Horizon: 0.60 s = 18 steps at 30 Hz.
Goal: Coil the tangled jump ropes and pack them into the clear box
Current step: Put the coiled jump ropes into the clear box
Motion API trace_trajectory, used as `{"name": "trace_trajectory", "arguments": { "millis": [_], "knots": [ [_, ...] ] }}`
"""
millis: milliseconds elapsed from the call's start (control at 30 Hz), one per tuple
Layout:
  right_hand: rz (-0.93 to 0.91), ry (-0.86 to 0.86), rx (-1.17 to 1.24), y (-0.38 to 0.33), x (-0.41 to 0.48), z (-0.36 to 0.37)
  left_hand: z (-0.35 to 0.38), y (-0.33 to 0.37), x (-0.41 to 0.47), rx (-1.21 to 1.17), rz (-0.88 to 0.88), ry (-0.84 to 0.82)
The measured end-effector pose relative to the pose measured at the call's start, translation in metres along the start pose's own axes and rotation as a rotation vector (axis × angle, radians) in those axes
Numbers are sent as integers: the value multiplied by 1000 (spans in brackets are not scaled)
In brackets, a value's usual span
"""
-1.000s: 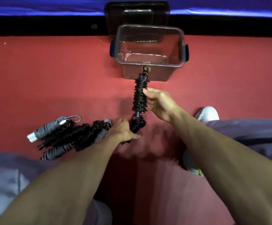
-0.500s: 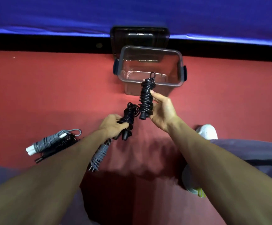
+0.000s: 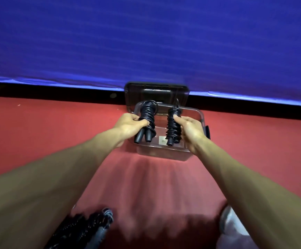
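Black cord, wound tight round paired handles, makes up each of the two bundles held over the clear box (image 3: 199,114). The left hand (image 3: 128,124) is closed around the left bundle (image 3: 147,119), fingers wrapped over its middle; two handle ends stick out below the fist, toward the person. The right hand (image 3: 187,128) grips the right bundle (image 3: 173,124) the same way, thumb on the near side, and its handle ends also point back at the person. Both bundles sit above the box opening; whether either touches the bottom cannot be told. The hands and wrists cover the box's left and right near corners, and a dark clip (image 3: 207,131) shows just beyond the right wrist. Past the fingertips, the box lid (image 3: 157,89) leans at the foot of a blue wall pad (image 3: 146,42), its lower part hidden by the bundles. Back by the left elbow, more coiled ropes (image 3: 90,225) lie on the red floor (image 3: 38,132), blurred and partly cut off. Something white (image 3: 230,223) under the right forearm is too blurred to identify.
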State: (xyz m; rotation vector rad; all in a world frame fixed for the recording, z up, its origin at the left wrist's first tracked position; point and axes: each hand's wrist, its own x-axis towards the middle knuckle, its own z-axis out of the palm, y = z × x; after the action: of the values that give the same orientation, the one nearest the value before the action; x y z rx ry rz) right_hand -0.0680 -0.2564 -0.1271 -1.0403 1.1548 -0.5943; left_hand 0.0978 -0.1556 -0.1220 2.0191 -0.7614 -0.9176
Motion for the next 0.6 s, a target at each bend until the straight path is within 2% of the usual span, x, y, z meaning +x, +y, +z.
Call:
{"name": "trace_trajectory", "arguments": {
  "millis": [167, 333, 467, 600],
  "knots": [
    [8, 96, -142, 16, 48, 7, 20, -2, 38, 102, -44, -19],
    [46, 35, -244, 44, 73, 22, 36, -12, 53, 244, -58, -62],
    [74, 30, -245, 60, 74, 31, 45, -14, 51, 346, -76, -9],
    [90, 7, -256, 62, 62, 35, 42, -25, 41, 351, -107, 15]
  ]
}}
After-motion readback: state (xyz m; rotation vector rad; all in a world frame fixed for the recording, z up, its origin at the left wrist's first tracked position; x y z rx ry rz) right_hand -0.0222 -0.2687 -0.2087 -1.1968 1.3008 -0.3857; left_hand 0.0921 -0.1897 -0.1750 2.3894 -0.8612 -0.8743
